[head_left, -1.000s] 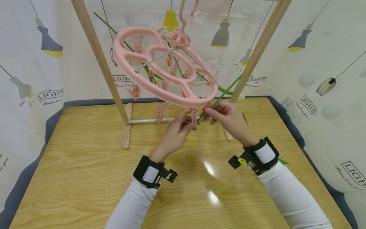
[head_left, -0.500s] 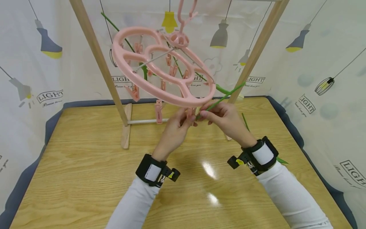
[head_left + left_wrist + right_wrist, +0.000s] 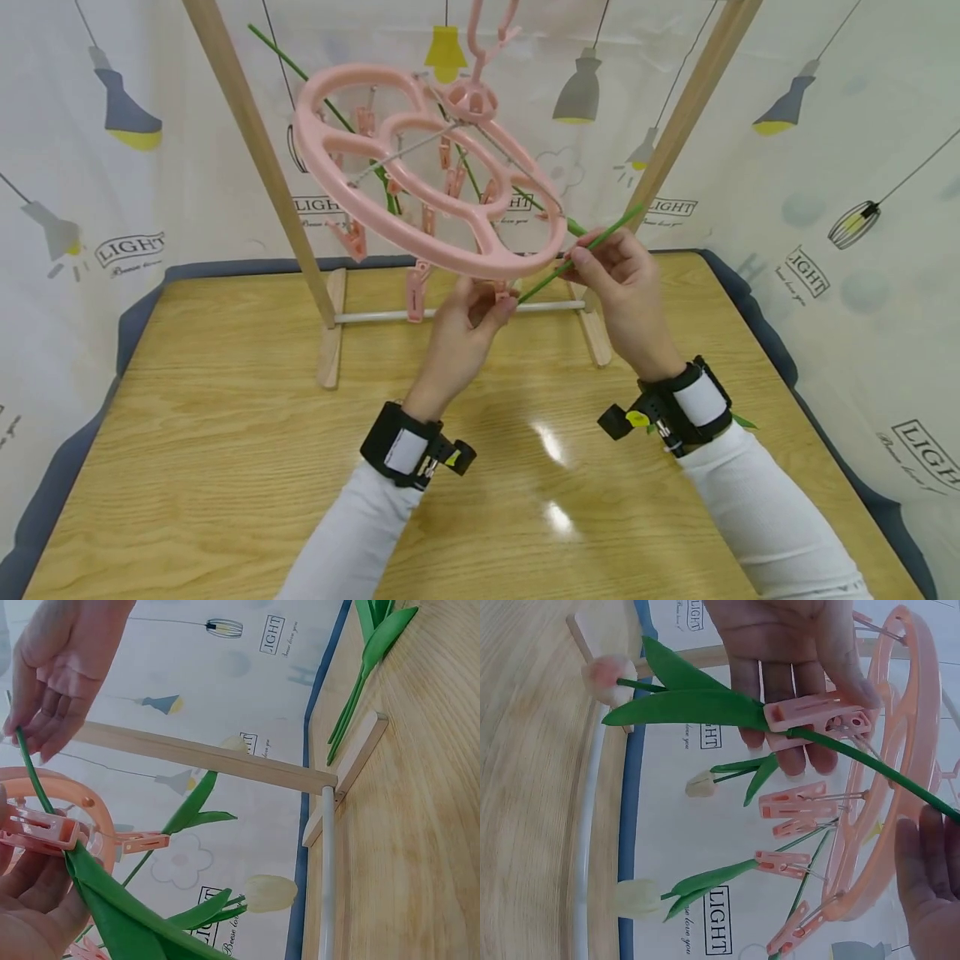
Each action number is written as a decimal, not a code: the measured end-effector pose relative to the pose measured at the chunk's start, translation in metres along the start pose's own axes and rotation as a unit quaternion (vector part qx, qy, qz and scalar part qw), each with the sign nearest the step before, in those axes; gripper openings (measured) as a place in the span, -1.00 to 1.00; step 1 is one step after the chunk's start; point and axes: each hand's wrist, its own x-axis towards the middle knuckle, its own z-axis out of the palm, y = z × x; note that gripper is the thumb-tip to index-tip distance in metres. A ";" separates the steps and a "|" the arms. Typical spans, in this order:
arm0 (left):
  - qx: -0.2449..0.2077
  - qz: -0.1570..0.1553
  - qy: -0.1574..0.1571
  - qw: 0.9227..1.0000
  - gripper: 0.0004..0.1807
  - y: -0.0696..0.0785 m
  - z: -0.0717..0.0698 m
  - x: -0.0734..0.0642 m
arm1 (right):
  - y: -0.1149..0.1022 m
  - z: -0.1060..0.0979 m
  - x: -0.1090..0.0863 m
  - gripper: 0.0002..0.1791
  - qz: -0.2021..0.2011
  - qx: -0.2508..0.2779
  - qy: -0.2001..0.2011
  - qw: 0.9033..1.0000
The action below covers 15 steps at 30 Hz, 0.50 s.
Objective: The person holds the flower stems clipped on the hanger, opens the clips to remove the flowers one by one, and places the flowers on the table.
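My left hand (image 3: 457, 346) pinches a pink clothes peg (image 3: 814, 716) that hangs from the near edge of a pink oval hanging dryer (image 3: 420, 242). Between the peg's jaws lies the green stem of an artificial tulip (image 3: 675, 707), its pale pink bloom (image 3: 607, 677) hanging downward in the head view's sense, out of sight there behind the left hand. Up and to the right, my right hand (image 3: 630, 292) pinches the upper part of this stem (image 3: 546, 282) between thumb and fingers.
Other tulips, one with a white bloom (image 3: 637, 898), hang from several pegs (image 3: 781, 862). A wooden stand (image 3: 262, 167) with a white crossbar (image 3: 382, 317) carries the dryer. More green leaves (image 3: 382, 637) lie on the table (image 3: 225, 467) at the right.
My right hand has slid up and right along the stem, away from the peg. My left hand has brought its fingers onto the peg and stays there.
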 end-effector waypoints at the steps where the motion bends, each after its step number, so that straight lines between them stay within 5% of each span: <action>1: 0.001 0.004 0.002 1.000 -0.62 0.000 0.000 0.000 | 0.000 0.001 0.000 -0.85 -0.003 0.004 0.001 1.000; 15: 0.047 0.023 -0.054 0.997 -0.85 0.001 -0.004 0.002 | -0.001 0.006 0.001 -0.84 -0.024 0.063 0.009 0.998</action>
